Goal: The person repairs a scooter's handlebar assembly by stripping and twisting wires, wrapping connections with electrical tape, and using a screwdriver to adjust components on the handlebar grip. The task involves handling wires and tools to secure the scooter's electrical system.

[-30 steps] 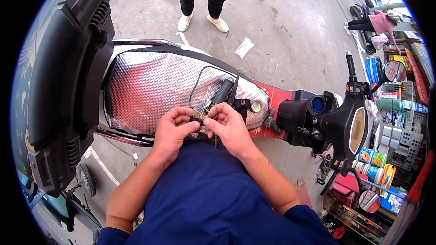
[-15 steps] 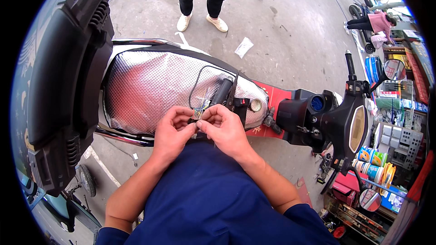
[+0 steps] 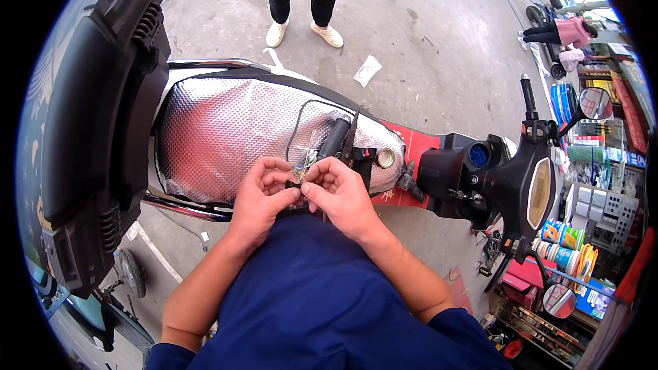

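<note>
My left hand (image 3: 264,197) pinches a small black part (image 3: 293,184) at the near edge of a scooter seat covered in quilted silver foil (image 3: 219,123). Thin colored wires (image 3: 301,173) run from it. My right hand (image 3: 337,197) has its thumb and fingers closed on the same part, beside my left thumb. Just beyond the wires lie a black handlebar grip (image 3: 334,138) with a black cable, a black switch housing with a red button (image 3: 363,153) and a round metal cap (image 3: 385,158) on the seat.
A large black rear box (image 3: 103,137) stands at left, the handlebars (image 3: 521,185) at right over a red floorboard (image 3: 421,142). Beyond the scooter stands a person's legs (image 3: 308,0); another person in pink (image 3: 569,33) is near shelves of goods (image 3: 596,219) at right. A white packet (image 3: 367,70) lies on the pavement.
My hands have shifted only slightly, still pinched together at the wires. The person in pink has changed posture a little at the right.
</note>
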Demonstrator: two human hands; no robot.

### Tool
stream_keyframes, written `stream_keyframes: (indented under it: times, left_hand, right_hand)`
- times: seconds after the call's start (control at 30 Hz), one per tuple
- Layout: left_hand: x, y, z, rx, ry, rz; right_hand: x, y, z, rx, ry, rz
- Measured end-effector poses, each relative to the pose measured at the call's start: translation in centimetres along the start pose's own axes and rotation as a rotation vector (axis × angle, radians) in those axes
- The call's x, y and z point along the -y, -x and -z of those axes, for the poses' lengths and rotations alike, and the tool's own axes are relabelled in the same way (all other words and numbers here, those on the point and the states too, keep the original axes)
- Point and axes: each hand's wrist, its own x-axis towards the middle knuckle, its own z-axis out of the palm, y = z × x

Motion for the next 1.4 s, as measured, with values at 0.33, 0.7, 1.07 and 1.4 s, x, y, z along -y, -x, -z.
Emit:
stream_keyframes:
  times: [0.33,0.7,1.07,1.4]
  left_hand:
    - [-0.4,0.3,0.3,0.053,0.179,0.084]
    - [-0.1,0.4,0.1,0.044,0.048,-0.016]
    - [-0.8,1.0,0.0,0.092,-0.070,-0.065]
    - [-0.7,0.8,-0.8,0.068,-0.228,-0.164]
  right_hand:
    - [0.5,0.0,0.7,0.072,-0.092,-0.001]
    - [0.5,0.8,0.5,0.093,0.008,0.088]
    - [1.2,1.4,0.5,-0.041,0.135,0.127]
    - [0.2,-0.1,1.0,-0.107,0.081,0.020]
